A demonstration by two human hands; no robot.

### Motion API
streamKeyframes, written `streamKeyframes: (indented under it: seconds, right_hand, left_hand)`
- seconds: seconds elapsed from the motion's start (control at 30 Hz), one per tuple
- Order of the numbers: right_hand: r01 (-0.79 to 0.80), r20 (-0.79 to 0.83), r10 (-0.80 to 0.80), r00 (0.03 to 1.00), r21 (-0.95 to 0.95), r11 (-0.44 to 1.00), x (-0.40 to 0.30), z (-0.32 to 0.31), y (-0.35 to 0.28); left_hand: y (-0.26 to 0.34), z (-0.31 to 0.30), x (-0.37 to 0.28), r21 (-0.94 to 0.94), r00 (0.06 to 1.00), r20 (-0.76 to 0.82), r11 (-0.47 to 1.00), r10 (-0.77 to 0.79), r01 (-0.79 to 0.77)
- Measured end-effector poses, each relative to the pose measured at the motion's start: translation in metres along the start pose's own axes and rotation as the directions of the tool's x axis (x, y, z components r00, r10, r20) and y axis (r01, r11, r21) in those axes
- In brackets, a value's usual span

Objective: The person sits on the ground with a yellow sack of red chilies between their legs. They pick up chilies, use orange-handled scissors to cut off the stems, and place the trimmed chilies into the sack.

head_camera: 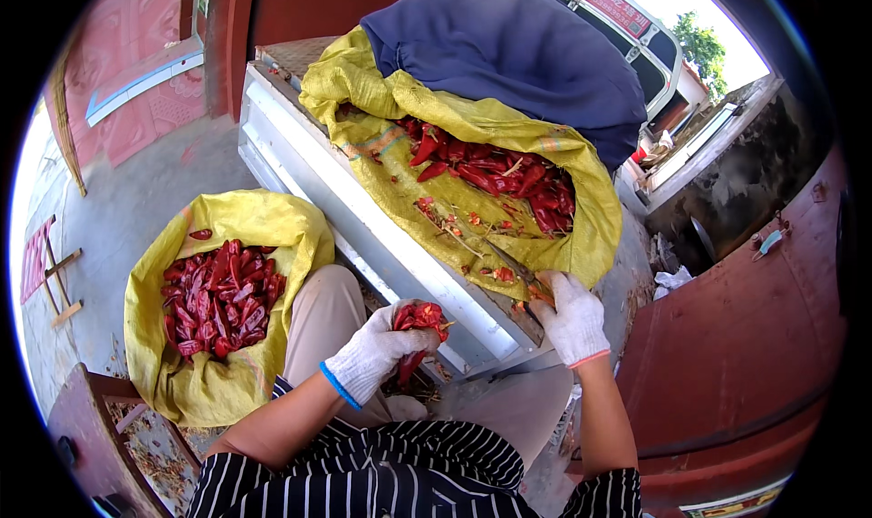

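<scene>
My left hand [385, 344], in a white knit glove with a blue cuff, is closed around a bunch of red dried chili peppers [421, 319] above my lap. My right hand [571, 312], gloved with a pink cuff, grips scissors [519, 270] with orange on the handles; the blades point up and left over the large yellow woven sack [381, 171]. Inside that sack lie whole red chilies [490, 171] and cut bits with stems. To my left a smaller yellow woven sack [153, 341] holds many red chilies [218, 300].
The large sack rests on a metal-sided platform [409, 266], with dark blue cloth [504, 48] behind it. A wooden stool or chair [95, 436] stands lower left. On the right is a red metal door [722, 354]. A white vehicle [654, 62] stands behind. Plant debris litters the floor.
</scene>
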State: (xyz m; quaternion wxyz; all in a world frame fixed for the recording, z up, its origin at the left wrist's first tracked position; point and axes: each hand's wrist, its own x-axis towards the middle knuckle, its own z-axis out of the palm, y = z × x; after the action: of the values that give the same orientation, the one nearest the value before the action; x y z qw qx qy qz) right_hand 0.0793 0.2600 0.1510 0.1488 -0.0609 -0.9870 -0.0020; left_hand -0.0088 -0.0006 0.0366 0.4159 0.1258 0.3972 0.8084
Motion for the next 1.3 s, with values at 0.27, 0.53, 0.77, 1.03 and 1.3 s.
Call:
streamKeyframes:
  seconds: [0.27,0.53,0.77,1.03,1.3]
  right_hand:
    - [-0.213,0.295,0.231,0.927,-0.091,0.973,0.016,-0.003,0.031]
    - [-0.267,0.407,0.368,0.836,-0.284,0.921,0.017,-0.016,0.017]
    - [-0.409,0.281,0.428,0.859,-0.126,0.904,-0.056,-0.027,0.028]
    - [-0.099,0.264,0.06,0.963,0.136,0.986,-0.081,-0.013,-0.03]
    - [0.211,0.143,-0.216,0.966,0.053,0.976,-0.063,-0.019,-0.05]
  left_hand:
    - [0.0,0.002,-0.004,-0.13,0.998,-0.062,0.991,0.034,-0.042]
    - [-0.004,0.001,-0.002,-0.267,0.997,-0.039,0.96,0.071,-0.079]
    - [-0.013,-0.002,0.003,-0.304,0.998,-0.011,0.95,0.066,-0.067]
    - [-0.012,-0.01,0.003,-0.365,0.987,0.138,0.93,0.084,-0.028]
    - [-0.014,-0.008,0.002,-0.332,0.996,0.091,0.943,0.017,0.014]
